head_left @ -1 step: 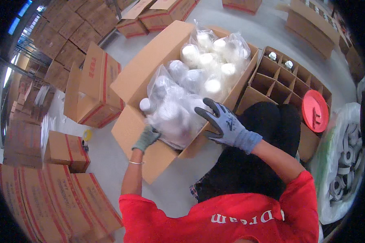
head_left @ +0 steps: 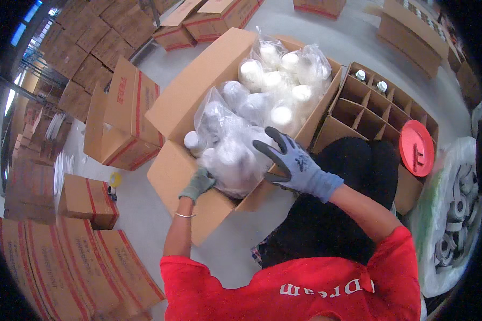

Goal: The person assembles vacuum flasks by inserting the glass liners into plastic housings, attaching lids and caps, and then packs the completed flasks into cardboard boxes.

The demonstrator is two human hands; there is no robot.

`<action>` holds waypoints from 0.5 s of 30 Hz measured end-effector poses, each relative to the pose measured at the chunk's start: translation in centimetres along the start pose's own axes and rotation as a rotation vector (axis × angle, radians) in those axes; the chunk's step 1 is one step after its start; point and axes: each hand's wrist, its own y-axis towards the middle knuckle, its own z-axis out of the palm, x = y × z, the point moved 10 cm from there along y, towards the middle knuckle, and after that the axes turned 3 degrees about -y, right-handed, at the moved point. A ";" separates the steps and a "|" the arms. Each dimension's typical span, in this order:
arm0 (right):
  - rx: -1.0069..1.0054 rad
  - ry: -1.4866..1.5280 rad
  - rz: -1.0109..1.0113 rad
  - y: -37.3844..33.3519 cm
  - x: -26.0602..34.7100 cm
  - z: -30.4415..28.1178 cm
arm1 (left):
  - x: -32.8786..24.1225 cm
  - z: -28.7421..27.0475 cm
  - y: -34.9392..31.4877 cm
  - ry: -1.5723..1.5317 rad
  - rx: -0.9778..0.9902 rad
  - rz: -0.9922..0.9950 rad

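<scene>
A large open cardboard box stands in front of me, holding clear plastic bags of white-capped bottles. At its near end lies a cloudy plastic bag of bottles. My left hand, in a grey-green glove, pinches this bag at its near left edge; the fingertips are partly hidden by the film. My right hand, in a blue-grey glove with dark fingers, is at the bag's right side by the box wall. Its fingers are spread and curved, with nothing seen gripped in them.
To the right stands a divided carton with two capped bottles, and a red round lid on its edge. Farther right is a clear bag of grey rings. An open carton and stacked flat cartons are at left.
The near end of the plastic bag is more bunched up and rounded. My left hand has shifted slightly right and down, my right hand slightly left.
</scene>
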 end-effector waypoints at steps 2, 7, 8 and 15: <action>0.020 0.054 -0.065 3.0 1.1 2.7 | 4.9 4.7 -0.4 0.285 0.141 -0.062; 0.417 -0.193 -0.094 1.7 -2.0 16.1 | -0.5 5.9 2.1 0.435 0.461 0.146; 0.459 -0.133 -0.070 0.8 -2.2 18.1 | 0.2 4.6 2.4 0.347 0.480 0.100; 0.540 -0.132 -0.103 -1.2 -2.1 21.4 | 5.7 -0.6 10.2 0.248 0.250 -0.252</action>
